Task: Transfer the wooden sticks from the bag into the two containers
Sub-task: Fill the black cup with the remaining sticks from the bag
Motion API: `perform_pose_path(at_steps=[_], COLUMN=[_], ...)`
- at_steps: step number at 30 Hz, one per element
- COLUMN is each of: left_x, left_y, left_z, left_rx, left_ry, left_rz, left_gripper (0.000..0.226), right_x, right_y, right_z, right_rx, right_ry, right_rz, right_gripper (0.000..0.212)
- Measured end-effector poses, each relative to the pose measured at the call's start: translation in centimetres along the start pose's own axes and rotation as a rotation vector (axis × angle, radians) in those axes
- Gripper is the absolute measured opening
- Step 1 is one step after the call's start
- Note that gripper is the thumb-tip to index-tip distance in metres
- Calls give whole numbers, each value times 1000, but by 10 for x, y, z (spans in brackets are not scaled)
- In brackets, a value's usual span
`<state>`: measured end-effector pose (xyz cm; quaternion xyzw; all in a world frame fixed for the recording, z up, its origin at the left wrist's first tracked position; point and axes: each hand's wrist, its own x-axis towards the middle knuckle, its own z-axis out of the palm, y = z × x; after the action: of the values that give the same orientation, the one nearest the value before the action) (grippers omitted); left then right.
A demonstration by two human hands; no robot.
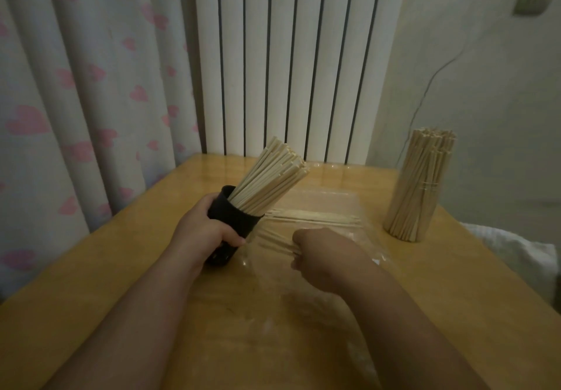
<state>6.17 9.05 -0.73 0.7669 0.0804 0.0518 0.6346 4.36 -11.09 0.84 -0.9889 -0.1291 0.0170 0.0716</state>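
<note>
Black container (233, 222) clasped in left grip (206, 228), right grip (318, 253) pinching several sticks (279, 242), one bag (328, 204), second clear container (406, 222)

Bare wood, clear film, dark plastic.
The sticks (273, 177) are matt, pale, unfinished wood; the black container (238, 216) looks like matt plastic. The bag (328, 202) is thin clear film catching soft glare. The table (455, 298) is smooth varnished wood with a sheen. The curtain (76, 116) is soft printed cloth; the wall (485, 86) is rough, cracked plaster.
</note>
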Motion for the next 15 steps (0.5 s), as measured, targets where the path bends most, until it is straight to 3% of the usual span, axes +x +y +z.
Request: perform_pose_path(at_steps=[4, 8, 15], left_x=[1, 2, 1], left_y=[-1, -1, 0], left_z=[0, 0, 1], left_rx=[-12, -7, -16], left_ry=[-11, -12, -11], left_rz=[2, 8, -13], left_gripper=[85, 84, 89], right_x=[-12, -24, -13], right_y=[-8, -15, -6], right_z=[-17, -33, -20], right_rx=[-22, -127, -99], right_ry=[41, 376, 940], right_rz=[-9, -79, -188], right_gripper=[26, 25, 41])
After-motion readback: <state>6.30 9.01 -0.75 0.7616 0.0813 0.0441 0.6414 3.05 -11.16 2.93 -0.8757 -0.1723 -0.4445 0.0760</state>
